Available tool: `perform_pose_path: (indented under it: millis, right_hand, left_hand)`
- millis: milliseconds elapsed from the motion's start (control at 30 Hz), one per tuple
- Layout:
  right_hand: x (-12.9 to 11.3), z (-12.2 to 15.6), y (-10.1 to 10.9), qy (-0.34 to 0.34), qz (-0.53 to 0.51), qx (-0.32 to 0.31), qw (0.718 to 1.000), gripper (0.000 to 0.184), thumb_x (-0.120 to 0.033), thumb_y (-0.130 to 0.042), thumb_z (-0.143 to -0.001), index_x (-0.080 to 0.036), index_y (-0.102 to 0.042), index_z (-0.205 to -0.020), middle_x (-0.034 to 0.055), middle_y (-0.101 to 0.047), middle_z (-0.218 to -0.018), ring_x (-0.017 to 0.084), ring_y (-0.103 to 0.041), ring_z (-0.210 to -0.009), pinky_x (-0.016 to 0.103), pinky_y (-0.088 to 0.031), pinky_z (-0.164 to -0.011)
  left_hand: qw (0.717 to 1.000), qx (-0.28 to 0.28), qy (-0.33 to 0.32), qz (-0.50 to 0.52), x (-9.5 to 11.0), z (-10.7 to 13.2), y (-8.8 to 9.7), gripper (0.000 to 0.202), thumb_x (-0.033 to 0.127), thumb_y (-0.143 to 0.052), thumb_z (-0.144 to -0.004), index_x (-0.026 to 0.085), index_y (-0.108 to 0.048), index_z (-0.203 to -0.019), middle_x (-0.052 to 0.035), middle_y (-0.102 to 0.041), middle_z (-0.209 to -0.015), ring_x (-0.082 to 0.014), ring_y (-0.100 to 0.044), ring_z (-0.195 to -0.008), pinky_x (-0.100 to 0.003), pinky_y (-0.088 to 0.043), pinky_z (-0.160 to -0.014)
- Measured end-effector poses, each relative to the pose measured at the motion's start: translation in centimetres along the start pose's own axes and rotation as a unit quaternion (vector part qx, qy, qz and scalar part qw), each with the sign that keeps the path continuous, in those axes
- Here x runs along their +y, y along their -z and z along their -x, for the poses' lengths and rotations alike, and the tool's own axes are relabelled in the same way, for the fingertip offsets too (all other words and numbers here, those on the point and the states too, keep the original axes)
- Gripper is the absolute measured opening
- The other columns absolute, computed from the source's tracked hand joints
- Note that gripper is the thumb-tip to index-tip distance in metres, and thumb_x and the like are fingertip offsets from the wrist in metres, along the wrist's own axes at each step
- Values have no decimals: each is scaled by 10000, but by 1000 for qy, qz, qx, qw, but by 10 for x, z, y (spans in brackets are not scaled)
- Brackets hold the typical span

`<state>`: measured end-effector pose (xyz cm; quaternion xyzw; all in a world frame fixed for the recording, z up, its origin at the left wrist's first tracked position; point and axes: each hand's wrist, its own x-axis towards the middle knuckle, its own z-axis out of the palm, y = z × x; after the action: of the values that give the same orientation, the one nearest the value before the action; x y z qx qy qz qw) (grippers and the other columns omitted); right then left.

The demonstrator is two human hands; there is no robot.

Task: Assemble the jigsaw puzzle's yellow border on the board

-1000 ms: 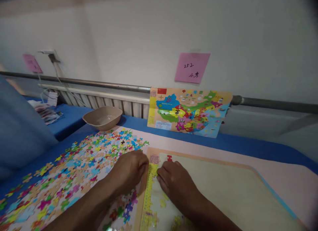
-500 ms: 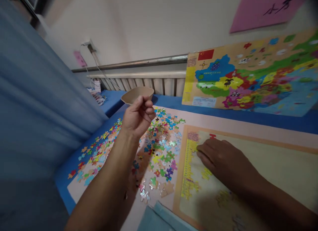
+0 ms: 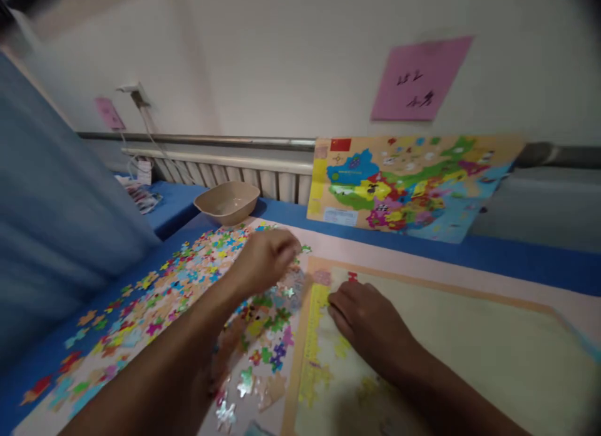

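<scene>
My left hand (image 3: pixel 270 258), blurred, is raised over the loose jigsaw pieces (image 3: pixel 188 292) with its fingers curled together; anything inside them is hidden. Low on the puzzle board (image 3: pixel 446 336), my right hand (image 3: pixel 369 317) has its fingertips pinched at a yellow puzzle piece by the left border. A strip of joined yellow pieces (image 3: pixel 310 361) runs down that border. Just above the right hand, a red piece (image 3: pixel 352 277) lies by the top edge. A few loose yellow pieces (image 3: pixel 342 347) rest on the board near this hand, partly covered by the forearm.
A printed map picture (image 3: pixel 404 192) leans against the rail at the back. Behind the loose pieces stands a beige bowl (image 3: pixel 228 201). A blue curtain (image 3: pixel 61 254) hangs at left. Pink notes (image 3: pixel 420 79) are stuck on the wall, near a socket with a cable (image 3: pixel 139 98).
The view has swung right and up, bringing more of the bowl and map into sight. My left hand has turned palm-down and come closer to the board; the right stays at the yellow strip.
</scene>
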<state>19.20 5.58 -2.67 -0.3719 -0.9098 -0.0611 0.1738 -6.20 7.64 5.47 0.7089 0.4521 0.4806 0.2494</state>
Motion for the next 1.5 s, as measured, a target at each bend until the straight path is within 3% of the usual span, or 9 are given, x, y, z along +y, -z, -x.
perform_pose_path:
  millis: [67,133,400,600,800,1033,1500]
  right_hand:
    - [-2,0,1,-3,3,-4,1000,175,-122,-643,-1013,-209,-698,-871,36,-677,-856,217,-600,-813,350,-358,-782]
    - [-2,0,0,-9,5,3,1000,175,-118,-668,-1000,-211,-692,-854,27,-665,-837,217,-588,-802,352,-352,-778]
    - [-1,1,-4,-19,2,4,1000,165,-144,-727,-982,-216,-687,-840,19,-665,-836,220,-580,-793,360,-351,-766]
    - [-3,1,0,-28,0,-6,1000,137,-160,-733,-989,-209,-700,-865,29,-681,-863,223,-591,-819,358,-364,-768]
    - [5,0,7,-79,-53,-51,994,189,-69,-621,-1008,-217,-727,-956,23,-692,-925,205,-605,-878,328,-397,-805]
    - [5,-5,15,-81,-52,-122,988,204,-84,-643,-1005,-236,-769,-1057,51,-695,-1011,223,-599,-938,341,-397,-817]
    - [6,-7,17,-90,-63,-128,986,239,-76,-623,-1010,-228,-781,-1104,54,-699,-1017,223,-607,-953,348,-409,-818]
  left_hand:
    - [991,-104,-41,-70,0,15,-22,109,167,-688,-778,208,-638,-690,-9,-646,-713,-175,-593,-701,-287,-403,-670]
    - [975,-168,-62,-134,-3,27,-38,137,113,-645,-788,204,-627,-686,-22,-638,-740,-192,-598,-735,-303,-396,-687]
    - [921,-247,-53,-296,-17,38,-62,100,120,-635,-832,194,-656,-768,-53,-687,-842,-230,-656,-788,-323,-422,-678]
    - [901,-262,-53,-341,-14,37,-70,174,129,-595,-912,191,-700,-788,-59,-719,-863,-223,-689,-805,-320,-459,-701]
    - [896,-260,-65,-353,-19,40,-71,192,111,-605,-916,194,-730,-795,-48,-723,-842,-214,-690,-796,-307,-443,-697]
    - [904,-239,-94,-341,-28,44,-71,199,81,-619,-888,196,-707,-752,-31,-697,-798,-192,-663,-749,-300,-370,-651]
    - [937,-183,-153,-255,-40,42,-72,269,145,-442,-1054,184,-618,-854,-42,-641,-821,-187,-608,-778,-299,-419,-702]
